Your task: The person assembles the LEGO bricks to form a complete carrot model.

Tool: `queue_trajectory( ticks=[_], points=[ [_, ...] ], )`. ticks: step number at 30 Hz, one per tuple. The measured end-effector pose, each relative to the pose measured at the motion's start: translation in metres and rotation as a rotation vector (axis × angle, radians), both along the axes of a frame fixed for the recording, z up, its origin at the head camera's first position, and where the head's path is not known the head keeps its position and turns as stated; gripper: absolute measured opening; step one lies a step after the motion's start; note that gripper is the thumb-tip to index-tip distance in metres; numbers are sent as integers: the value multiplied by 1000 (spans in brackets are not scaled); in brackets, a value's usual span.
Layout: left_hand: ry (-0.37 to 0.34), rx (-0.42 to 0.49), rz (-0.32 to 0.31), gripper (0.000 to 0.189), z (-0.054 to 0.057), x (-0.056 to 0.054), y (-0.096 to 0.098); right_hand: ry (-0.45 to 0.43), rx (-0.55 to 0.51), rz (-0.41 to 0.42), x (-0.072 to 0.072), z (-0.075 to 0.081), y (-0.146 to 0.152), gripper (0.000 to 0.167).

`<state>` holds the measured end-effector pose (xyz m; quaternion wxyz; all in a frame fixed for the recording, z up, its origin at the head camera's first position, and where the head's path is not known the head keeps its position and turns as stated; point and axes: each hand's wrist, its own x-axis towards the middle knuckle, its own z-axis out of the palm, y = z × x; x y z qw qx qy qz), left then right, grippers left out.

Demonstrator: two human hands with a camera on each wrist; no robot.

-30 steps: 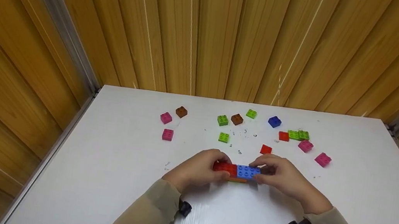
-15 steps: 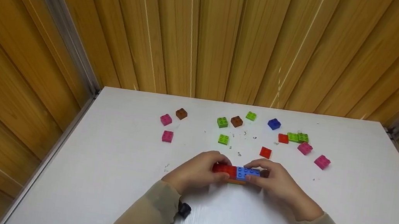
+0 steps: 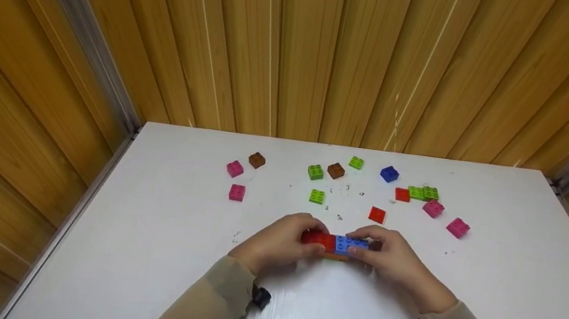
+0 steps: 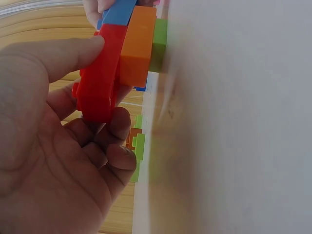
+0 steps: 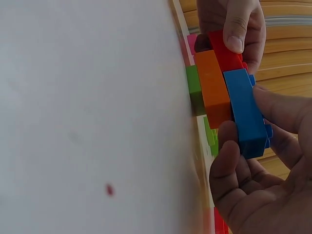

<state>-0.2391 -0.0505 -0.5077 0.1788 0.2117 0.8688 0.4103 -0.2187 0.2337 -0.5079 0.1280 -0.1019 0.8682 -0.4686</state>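
Since a second ago, the right hand has slid inward along the rectangular blue plastic brick, its fingers pinching it while the left hand's grip the adjoining rectangular red plastic brick. Both wrist views reveal the rectangular orange plastic brick and green plastic block beneath, mere slivers from the head; whether this stack touches the white tabletop is unclear.

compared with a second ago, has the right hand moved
Yes, the right hand moved left along the blue brick, judged against the table in the head view.
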Motion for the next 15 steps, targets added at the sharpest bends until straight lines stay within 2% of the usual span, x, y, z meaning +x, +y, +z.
queue_trajectory(
  ticks=[6,11,15],
  points=[
    [20,3,-17,32,1,-1,0,-2,-13,3,2,2,-1,34],
    [45,13,-28,32,1,-1,0,68,48,7,2,3,-4,30],
    [32,14,-22,31,1,1,1,62,60,11,3,4,-4,30]
  ],
)
